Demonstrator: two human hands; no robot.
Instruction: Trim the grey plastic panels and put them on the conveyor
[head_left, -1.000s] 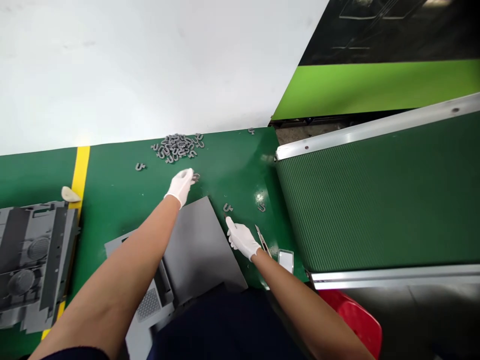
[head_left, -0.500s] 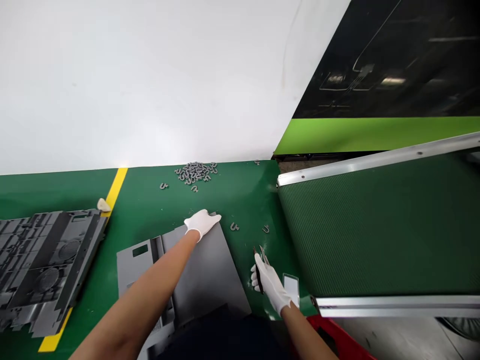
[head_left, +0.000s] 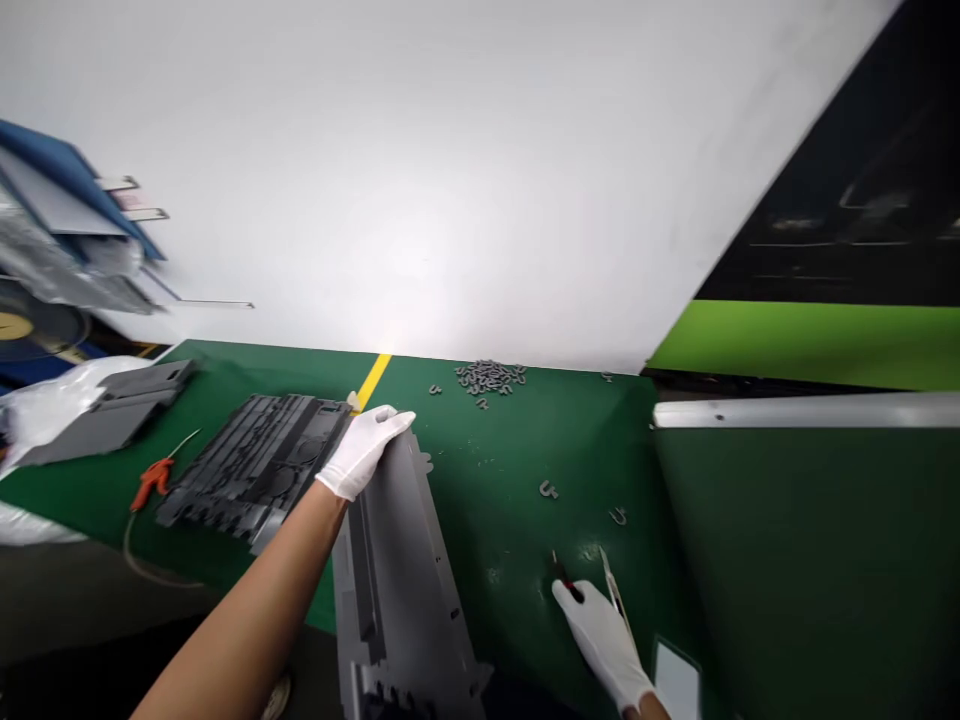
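Observation:
My left hand (head_left: 364, 450), in a white glove, grips the top edge of a grey plastic panel (head_left: 412, 560). The panel is tilted up, showing an edge with small notches and tabs. Low on the right, my gloved right hand (head_left: 600, 635) is closed on a slim dark tool (head_left: 559, 568) with a red part and a thin tip, close to the green tabletop. Most of that tool is hidden by the fingers. A thin silver knife-like tool (head_left: 613, 590) lies alongside this hand. Two loose grey U-shaped clips, one of them a larger clip (head_left: 548, 489), lie beyond it.
A heap of grey clips (head_left: 489, 377) lies by the white wall. A ribbed grey panel (head_left: 262, 460) and an orange air gun (head_left: 154, 482) with a hose are on the left. A conveyor belt (head_left: 825, 540) stands right. A white card (head_left: 676, 680) lies near my right wrist.
The view has swung left. My left hand has lifted and tilted the grey panel, which lay flatter before. My right hand stays low by the two tools.

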